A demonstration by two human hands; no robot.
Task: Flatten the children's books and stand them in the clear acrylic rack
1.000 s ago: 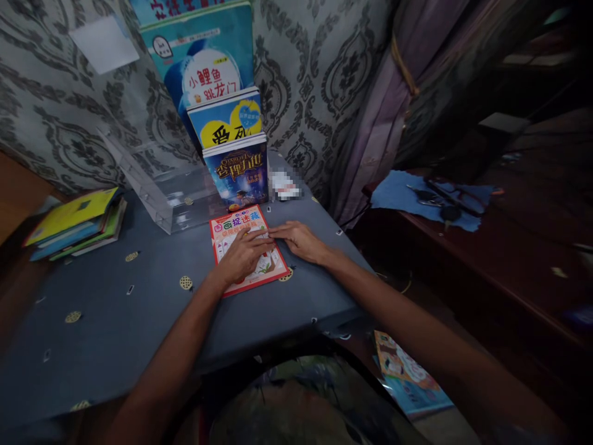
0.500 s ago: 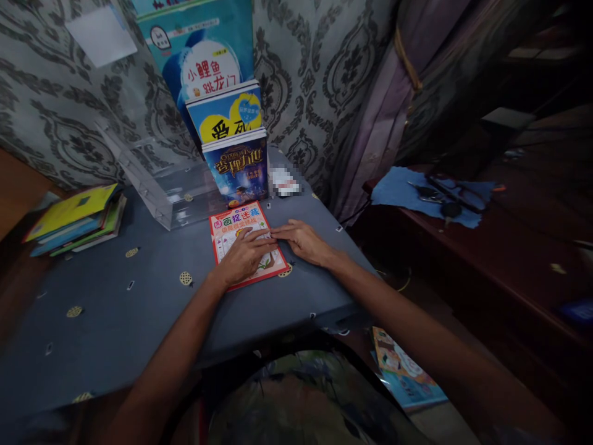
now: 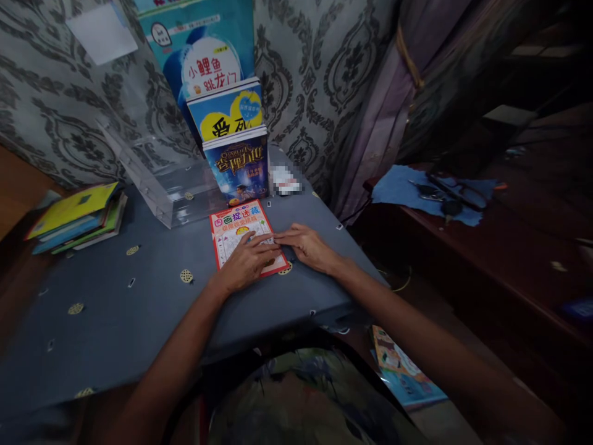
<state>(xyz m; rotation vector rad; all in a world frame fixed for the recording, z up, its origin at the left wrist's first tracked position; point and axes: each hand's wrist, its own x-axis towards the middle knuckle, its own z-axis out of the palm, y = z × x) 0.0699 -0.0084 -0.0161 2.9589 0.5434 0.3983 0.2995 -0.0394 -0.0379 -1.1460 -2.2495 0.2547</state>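
A red-bordered children's picture book (image 3: 227, 238) lies face up on the grey tablecloth, with colourful lettering on its cover. Across its lower half rests my left hand (image 3: 248, 261), open and palm down, with fingers pointing right. My right hand (image 3: 309, 247) is at the book's right edge, its fingers stretched out and meeting my left fingertips. Between them the hands cover much of the lower cover. Just behind the book stands a dark blue book (image 3: 238, 165), in front of a yellow-and-blue book (image 3: 204, 119) and a tall teal book (image 3: 167, 59).
A clear plastic stand (image 3: 155, 198) is left of the upright books. Farther left lies a stack of books (image 3: 76, 213). On the dark red furniture at right, a blue cloth (image 3: 393, 185) bears glasses and small items. More books (image 3: 407, 374) lie below the table's right edge.
Both hands have slid slightly toward me and to the right, uncovering more of the cover's middle. My left hand now lies over the book's near edge.
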